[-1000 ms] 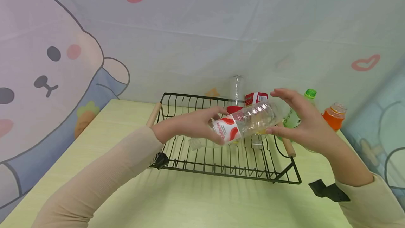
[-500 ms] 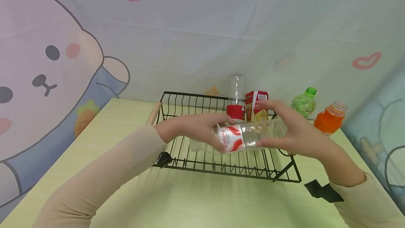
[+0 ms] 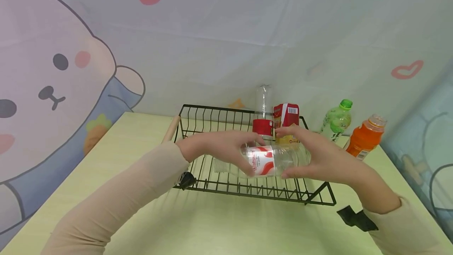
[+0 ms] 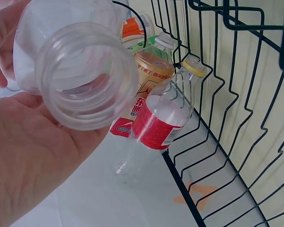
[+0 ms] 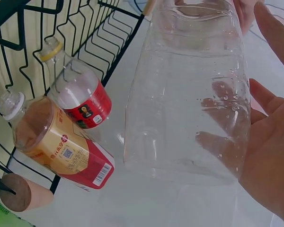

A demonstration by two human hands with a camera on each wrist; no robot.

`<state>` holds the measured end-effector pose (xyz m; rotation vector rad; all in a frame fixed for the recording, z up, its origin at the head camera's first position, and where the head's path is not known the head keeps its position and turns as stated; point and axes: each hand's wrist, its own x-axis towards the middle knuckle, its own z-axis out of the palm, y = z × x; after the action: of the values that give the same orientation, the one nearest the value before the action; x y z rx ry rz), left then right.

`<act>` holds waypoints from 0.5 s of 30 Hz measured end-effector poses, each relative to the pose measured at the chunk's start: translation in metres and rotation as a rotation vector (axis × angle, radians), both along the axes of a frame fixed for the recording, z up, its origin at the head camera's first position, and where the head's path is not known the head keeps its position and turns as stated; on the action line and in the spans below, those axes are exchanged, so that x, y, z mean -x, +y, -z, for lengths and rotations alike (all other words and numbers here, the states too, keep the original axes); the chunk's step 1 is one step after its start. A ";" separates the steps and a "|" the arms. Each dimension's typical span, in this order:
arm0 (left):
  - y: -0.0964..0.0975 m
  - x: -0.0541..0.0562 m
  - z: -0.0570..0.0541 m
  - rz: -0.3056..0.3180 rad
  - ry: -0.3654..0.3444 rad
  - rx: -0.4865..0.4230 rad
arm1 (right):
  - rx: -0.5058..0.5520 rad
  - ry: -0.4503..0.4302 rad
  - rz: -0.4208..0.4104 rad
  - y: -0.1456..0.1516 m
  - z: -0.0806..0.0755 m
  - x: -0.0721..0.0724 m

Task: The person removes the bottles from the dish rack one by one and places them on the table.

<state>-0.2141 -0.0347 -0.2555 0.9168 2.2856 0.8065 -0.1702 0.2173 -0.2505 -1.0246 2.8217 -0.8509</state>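
My left hand [image 3: 228, 149] grips a clear plastic bottle [image 3: 288, 156] with a red and white label [image 3: 262, 161], at its neck end. The bottle lies almost level over the black wire dish rack [image 3: 240, 194]; its uncapped mouth [image 4: 87, 75] faces the left wrist camera. Around the base end, my right hand [image 3: 329, 154] is spread wide, thumb on the near side and forefinger on the far side. Seen through the clear plastic in the right wrist view, its fingers lie behind the bottle [image 5: 187, 127]. Below my left hand is a clear ribbed plastic thing [image 3: 221, 165].
A red-labelled bottle [image 3: 263, 128] and a red and yellow one [image 3: 286, 118] lean cap-down at the rack's back. To the right stand a green bottle [image 3: 336, 121] and an orange bottle [image 3: 367, 135]. Wooden handles [image 3: 171, 130] flank the rack; a printed cloth [image 3: 219, 30] hangs behind.
The labelled bottle has swung from tilted to nearly level and come lower. My right hand has moved left and down along it. My left hand has shifted slightly down, still gripping.
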 end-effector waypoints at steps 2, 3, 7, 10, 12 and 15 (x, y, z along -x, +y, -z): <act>0.001 0.000 0.000 0.003 -0.002 -0.001 | -0.018 0.009 -0.001 0.000 0.002 0.000; 0.001 0.000 0.001 0.003 -0.004 -0.001 | -0.028 0.014 -0.003 0.000 0.003 0.000; 0.002 0.002 0.003 0.012 -0.017 -0.020 | -0.055 0.029 -0.010 0.000 0.006 0.001; 0.003 0.003 0.004 0.015 -0.019 -0.028 | -0.069 0.021 -0.004 0.000 0.009 0.002; 0.004 0.003 0.004 0.013 -0.014 -0.025 | -0.076 0.011 0.003 -0.001 0.011 0.002; 0.004 0.003 0.004 0.008 -0.011 -0.024 | -0.090 -0.005 0.014 -0.001 0.013 0.002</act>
<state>-0.2171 -0.0303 -0.2599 0.9300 2.2657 0.8351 -0.1721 0.2162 -0.2632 -0.9905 2.8370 -0.7185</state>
